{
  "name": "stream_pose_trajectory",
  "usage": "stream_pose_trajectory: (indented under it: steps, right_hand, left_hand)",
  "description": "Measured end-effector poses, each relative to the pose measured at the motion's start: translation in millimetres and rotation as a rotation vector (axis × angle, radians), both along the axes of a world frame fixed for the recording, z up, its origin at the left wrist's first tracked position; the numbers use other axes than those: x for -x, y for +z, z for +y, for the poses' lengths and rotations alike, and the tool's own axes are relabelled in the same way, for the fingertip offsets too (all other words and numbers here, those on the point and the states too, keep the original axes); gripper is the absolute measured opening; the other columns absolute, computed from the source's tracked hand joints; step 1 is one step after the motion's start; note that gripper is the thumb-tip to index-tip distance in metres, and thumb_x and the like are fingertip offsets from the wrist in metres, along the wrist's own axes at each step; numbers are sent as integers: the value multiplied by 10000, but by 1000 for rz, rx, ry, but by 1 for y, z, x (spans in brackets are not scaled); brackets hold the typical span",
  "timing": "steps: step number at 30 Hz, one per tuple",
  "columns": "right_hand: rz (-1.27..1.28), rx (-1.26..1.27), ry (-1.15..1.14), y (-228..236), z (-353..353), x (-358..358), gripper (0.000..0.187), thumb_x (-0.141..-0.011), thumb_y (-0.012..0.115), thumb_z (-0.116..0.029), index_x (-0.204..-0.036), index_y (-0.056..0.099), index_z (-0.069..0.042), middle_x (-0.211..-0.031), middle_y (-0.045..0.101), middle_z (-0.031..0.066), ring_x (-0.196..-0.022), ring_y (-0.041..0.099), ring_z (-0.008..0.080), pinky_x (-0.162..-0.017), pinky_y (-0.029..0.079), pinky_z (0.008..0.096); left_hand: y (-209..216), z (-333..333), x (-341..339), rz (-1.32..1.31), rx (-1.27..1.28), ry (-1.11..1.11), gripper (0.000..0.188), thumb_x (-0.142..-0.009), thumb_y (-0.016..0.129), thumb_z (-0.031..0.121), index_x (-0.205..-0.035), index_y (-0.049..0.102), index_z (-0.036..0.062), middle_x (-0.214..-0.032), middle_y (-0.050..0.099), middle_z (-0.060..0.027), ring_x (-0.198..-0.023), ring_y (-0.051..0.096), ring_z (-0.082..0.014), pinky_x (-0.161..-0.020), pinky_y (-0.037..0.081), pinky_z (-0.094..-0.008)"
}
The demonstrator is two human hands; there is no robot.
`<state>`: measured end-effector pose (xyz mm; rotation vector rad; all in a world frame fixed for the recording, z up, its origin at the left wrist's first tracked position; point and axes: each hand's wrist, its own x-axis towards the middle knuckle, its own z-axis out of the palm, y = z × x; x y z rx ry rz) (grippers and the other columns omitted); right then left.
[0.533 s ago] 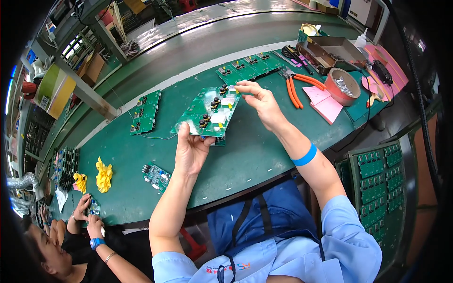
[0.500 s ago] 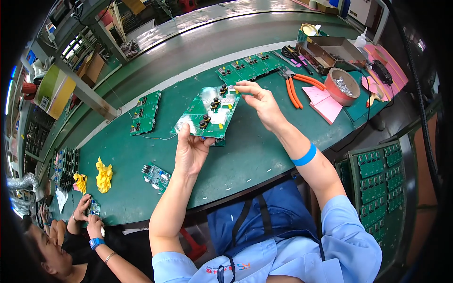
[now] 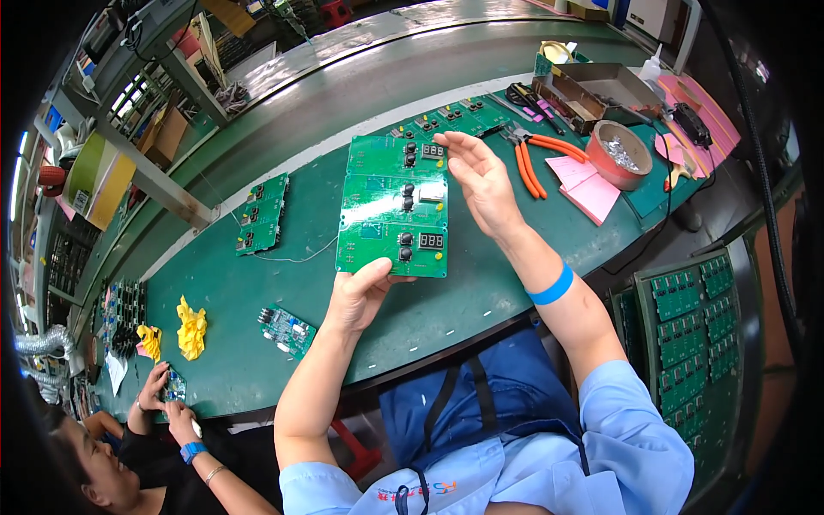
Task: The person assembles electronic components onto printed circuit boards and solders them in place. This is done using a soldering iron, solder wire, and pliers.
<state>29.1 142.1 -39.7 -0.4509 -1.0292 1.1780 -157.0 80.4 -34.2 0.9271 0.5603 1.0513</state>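
My left hand grips a green circuit board panel by its near edge, thumb on top. The panel is raised above the bench and shows its face, with black round buttons, small digit displays and yellow parts along the right side. Beside its far right corner is my right hand, fingers stretched out and apart; whether the fingertips touch the board I cannot tell. Another board panel lies to the left, and a further panel lies behind, partly hidden. A smaller populated board rests left of my left wrist.
Orange-handled pliers, pink paper, a round tub of metal bits and a metal tray sit at the right. Yellow crumpled cloths lie at the left, near a co-worker's hands. A rack of boards stands lower right.
The held panel has turned from a slant to nearly upright in view, its face now fully visible. My left hand has shifted slightly right and nearer; my right hand's fingers have spread beside the board.
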Motion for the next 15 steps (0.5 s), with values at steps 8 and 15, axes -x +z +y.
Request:
stream_pose_trajectory:
  steps: [8,15]
  right_hand:
    - [-154,23,-208,6,-4,0,242,-716,546,-30,-945,483,14,-911,514,53,-840,483,105,-759,387,225]
    - [-307,55,-240,-3,-35,-40,284,-719,557,-85,-976,463,-6,-903,506,64,-789,512,112,-705,423,236]
  left_hand:
    - [-2,-1,3,0,-22,-26,425,-676,541,78,-1065,382,11,-948,508,-105,-803,529,-212,-643,459,-335]
    - [-7,-1,-1,-95,58,-109,519,-657,543,157,-1114,355,-3,-1052,464,-139,-928,479,-268,-769,397,-411]
